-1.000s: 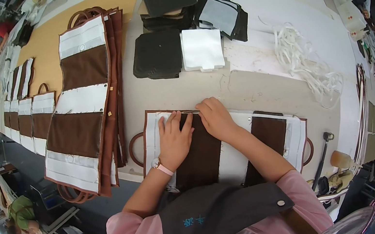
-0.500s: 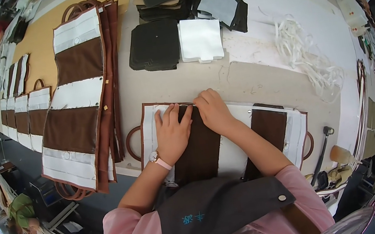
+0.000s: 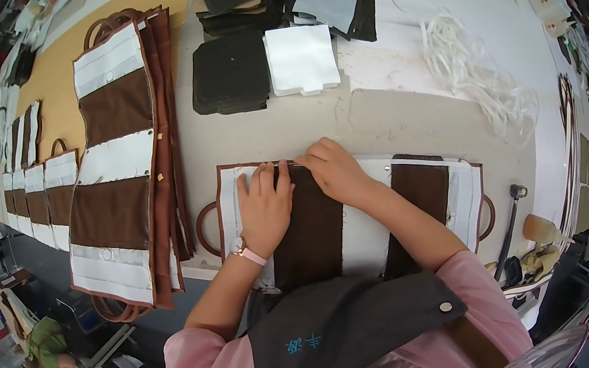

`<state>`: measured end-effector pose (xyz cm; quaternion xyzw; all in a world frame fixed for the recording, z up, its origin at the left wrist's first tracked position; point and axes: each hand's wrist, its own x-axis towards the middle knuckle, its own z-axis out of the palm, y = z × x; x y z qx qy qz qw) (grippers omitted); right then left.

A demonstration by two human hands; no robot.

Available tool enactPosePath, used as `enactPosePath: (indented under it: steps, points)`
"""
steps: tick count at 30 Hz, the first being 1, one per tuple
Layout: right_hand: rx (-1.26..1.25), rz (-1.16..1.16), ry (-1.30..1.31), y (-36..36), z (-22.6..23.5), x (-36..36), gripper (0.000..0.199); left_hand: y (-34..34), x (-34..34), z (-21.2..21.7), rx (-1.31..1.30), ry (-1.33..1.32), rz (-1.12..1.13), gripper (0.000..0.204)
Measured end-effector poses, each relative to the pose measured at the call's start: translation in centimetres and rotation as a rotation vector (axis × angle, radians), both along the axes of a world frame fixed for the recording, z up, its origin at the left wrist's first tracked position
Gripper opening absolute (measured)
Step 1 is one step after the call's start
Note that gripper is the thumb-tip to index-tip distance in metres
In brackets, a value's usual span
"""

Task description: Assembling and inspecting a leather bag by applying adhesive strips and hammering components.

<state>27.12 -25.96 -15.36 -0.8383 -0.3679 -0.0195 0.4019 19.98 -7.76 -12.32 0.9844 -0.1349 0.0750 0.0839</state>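
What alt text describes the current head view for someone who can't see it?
The left hand and right hand rest close together at the far edge of a brown-and-white panel. A stack of similar panels lies to the left; dark pieces, white pieces and tangled white strips lie beyond.

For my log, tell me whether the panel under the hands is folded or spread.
Spread: the striped panel lies flat, with a brown handle sticking out at each end.

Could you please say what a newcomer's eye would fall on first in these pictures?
Probably the big pile of brown-and-white panels on the left. Next, the striped panel at lower centre, with the left hand and right hand close together at its far edge. A tangle of white strips lies farther right.
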Motion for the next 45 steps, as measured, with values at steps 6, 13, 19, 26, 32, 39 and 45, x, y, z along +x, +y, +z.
enactPosePath:
  steps: [6, 13, 19, 26, 32, 39, 45]
  points:
    - [-0.138, 0.025, -0.135, 0.3, 0.3, -0.3, 0.031, 1.1, 0.3, -0.2, 0.068, 0.015, -0.048, 0.041]
    - [-0.186, -0.097, -0.249, 1.5, 0.5, -1.5, 0.029, -1.0, -0.1, -0.2, -0.009, 0.031, 0.093, 0.040]
    - [-0.109, -0.294, 0.058, -0.7, 1.3, -0.6, 0.011, -0.8, -1.3, -0.5, -0.099, 0.065, -0.048, 0.052]
    - [-0.171, -0.222, 0.118, -1.0, 0.8, 0.1, 0.009, -1.8, -0.7, 0.0, -0.012, 0.098, -0.039, 0.053]
    - [0.018, -0.186, 0.049, -1.8, 0.0, -0.3, 0.010, -1.8, -0.8, 0.1, 0.043, 0.084, -0.037, 0.054]
    - [-0.006, 0.003, -0.014, -3.2, 0.2, 0.2, 0.016, -1.7, -0.8, -0.5, 0.049, 0.059, -0.028, 0.051]
    - [-0.158, 0.022, -0.105, -3.0, 0.9, -0.2, 0.017, -2.1, -0.5, -0.3, 0.034, 0.019, -0.006, 0.051]
